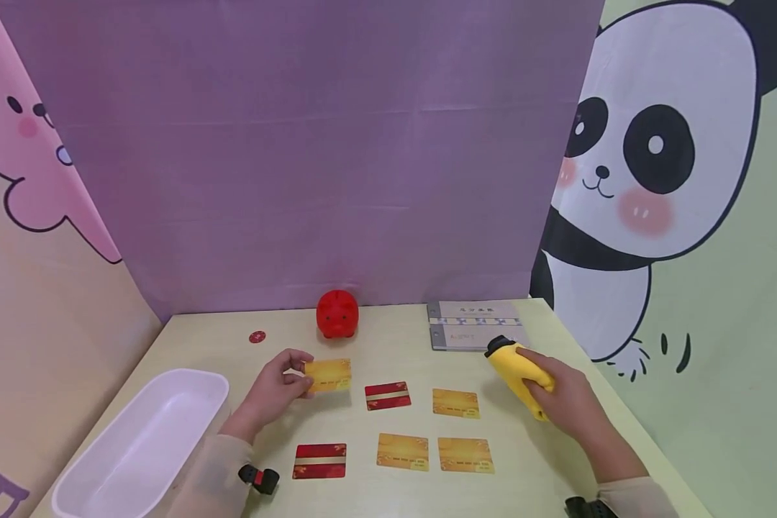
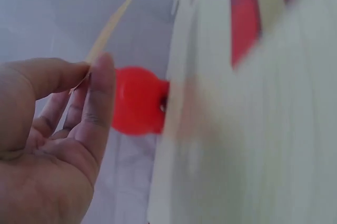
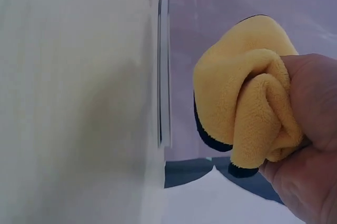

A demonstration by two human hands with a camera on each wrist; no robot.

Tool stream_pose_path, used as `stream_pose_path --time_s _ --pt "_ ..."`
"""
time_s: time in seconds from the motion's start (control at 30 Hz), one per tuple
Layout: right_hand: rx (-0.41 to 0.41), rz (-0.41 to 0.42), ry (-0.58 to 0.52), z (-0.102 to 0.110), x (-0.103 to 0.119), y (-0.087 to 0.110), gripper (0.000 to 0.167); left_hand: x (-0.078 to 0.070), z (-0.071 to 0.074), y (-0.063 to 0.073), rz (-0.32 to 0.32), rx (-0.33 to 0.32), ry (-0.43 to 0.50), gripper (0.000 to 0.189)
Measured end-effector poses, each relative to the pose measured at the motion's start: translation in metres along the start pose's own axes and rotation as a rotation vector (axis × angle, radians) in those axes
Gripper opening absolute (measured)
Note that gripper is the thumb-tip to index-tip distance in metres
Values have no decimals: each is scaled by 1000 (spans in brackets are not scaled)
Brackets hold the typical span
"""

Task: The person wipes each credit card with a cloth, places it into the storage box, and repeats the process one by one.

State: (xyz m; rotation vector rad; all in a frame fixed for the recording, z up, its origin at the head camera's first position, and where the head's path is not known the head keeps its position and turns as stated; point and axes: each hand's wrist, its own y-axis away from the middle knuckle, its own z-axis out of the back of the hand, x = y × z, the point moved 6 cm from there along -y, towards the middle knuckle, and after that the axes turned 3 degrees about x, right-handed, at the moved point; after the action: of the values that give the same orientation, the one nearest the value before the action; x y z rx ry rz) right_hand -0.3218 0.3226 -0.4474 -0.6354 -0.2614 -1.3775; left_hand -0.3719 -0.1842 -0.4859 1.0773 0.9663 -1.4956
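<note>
Yellow cloth (image 1: 514, 375) sits gripped in the right hand (image 1: 570, 399); the left hand (image 1: 275, 394) pinches a gold card (image 1: 330, 375) above the counter (image 1: 375, 496), near a red piggy bank (image 1: 337, 314)

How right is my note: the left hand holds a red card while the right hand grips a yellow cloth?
Not quite: the card in the left hand is gold, not red, as the head view shows. The right hand does grip a yellow cloth.
</note>
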Motion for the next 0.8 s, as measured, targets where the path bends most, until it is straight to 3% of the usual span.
stream_pose_path --time_s 0.17,0.33,0.8 --pt "-78 67 -55 -1 25 -1 60 -20 -10 9 -19 -46 94 43" --pt "-146 165 -82 -3 52 -2 57 -36 -23 17 -49 -67 129 42" --pt "-163 324 -66 -26 118 4 59 -51 -68 35 -89 5 198 40"
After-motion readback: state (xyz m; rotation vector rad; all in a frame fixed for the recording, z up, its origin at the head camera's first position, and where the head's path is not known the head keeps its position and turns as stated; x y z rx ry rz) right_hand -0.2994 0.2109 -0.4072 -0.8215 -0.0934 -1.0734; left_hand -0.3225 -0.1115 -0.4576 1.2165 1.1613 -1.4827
